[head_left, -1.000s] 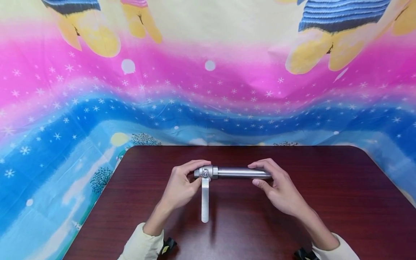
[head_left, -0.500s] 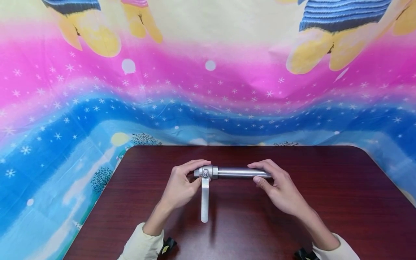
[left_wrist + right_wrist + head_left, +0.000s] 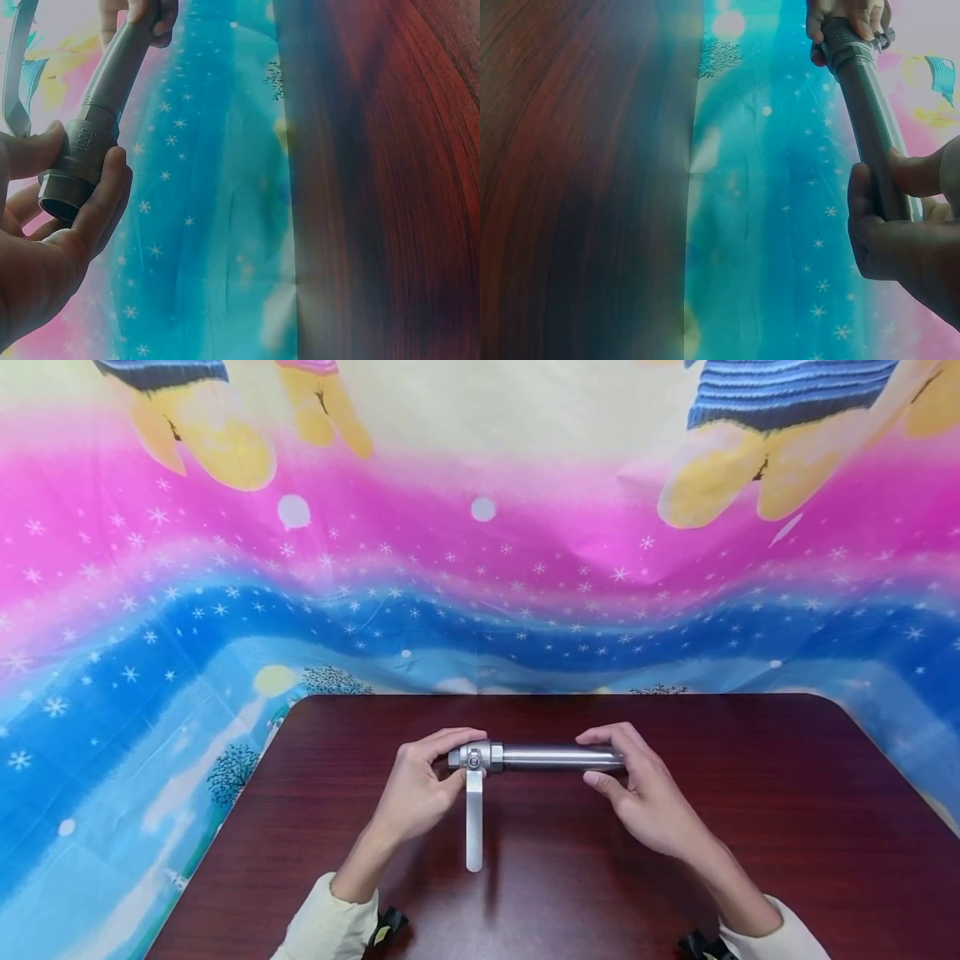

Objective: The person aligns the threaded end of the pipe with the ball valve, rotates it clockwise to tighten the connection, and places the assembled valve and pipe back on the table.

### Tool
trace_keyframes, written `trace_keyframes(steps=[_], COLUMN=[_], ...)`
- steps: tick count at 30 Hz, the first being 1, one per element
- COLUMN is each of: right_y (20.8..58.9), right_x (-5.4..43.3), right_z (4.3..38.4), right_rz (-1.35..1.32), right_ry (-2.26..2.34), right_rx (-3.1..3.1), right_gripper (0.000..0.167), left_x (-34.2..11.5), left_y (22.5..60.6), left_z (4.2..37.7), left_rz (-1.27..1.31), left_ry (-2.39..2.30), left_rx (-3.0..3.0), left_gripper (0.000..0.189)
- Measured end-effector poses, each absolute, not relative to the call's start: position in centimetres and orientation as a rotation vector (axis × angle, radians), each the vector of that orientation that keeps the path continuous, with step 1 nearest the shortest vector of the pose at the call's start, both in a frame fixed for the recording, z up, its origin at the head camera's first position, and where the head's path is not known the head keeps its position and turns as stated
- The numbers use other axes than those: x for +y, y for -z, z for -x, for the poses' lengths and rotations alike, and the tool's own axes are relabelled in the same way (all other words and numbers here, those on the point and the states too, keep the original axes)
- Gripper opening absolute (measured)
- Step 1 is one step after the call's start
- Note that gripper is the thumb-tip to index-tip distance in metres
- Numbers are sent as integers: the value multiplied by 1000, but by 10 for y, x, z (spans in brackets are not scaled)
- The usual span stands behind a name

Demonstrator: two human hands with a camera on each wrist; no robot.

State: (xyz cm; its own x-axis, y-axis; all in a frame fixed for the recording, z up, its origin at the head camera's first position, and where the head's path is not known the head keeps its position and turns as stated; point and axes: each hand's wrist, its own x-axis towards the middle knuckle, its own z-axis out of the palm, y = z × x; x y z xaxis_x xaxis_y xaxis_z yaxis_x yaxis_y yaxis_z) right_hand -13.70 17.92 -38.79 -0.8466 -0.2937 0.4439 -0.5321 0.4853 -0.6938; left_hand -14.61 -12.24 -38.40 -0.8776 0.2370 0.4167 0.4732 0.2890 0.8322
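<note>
A steel ball valve (image 3: pixel 474 753) with a long flat lever handle (image 3: pixel 474 827) is joined at its hex end to a smooth metal pipe (image 3: pixel 540 757). Both are held level above the table in the head view, the lever pointing toward the person. My left hand (image 3: pixel 420 793) grips the valve body, thumb on the near side and fingers on the far side. In the left wrist view the valve's open end (image 3: pixel 64 202) faces the palm. Around the pipe's right end curl the thumb and fingers of my right hand (image 3: pixel 652 793); the pipe's tip is hidden there.
Below the hands lies a dark red wooden table (image 3: pixel 570 877) with rounded far corners. A patterned cloth backdrop (image 3: pixel 480 568) hangs behind it and along its sides. Pale sleeves (image 3: pixel 330 918) and black straps (image 3: pixel 390 927) sit at both wrists.
The right thumb lay higher on the pipe half a second ago and now sits at its lower edge; the right fingers have shifted slightly. The left hand and valve stay nearly still.
</note>
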Motion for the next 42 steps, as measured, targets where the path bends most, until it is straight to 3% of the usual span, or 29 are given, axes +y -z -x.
trace_keyframes(steps=[26,34,42], right_y=[388,388,389], right_x=[180,179,179], right_z=[140,137,138], right_rz=[-671,-759,-745], right_ry=[-1333,-1253,-1230], right_rx=[-2490,-2459,-2400], right_gripper=[31,55,53], left_x=[-124,-125,-125], left_y=[382,382,381], left_z=[146,146,145], left_rz=[668,666,665], left_ry=[1624,1609,1622], left_rx=[-2339,-2340,-2339], left_gripper=[57,57,57])
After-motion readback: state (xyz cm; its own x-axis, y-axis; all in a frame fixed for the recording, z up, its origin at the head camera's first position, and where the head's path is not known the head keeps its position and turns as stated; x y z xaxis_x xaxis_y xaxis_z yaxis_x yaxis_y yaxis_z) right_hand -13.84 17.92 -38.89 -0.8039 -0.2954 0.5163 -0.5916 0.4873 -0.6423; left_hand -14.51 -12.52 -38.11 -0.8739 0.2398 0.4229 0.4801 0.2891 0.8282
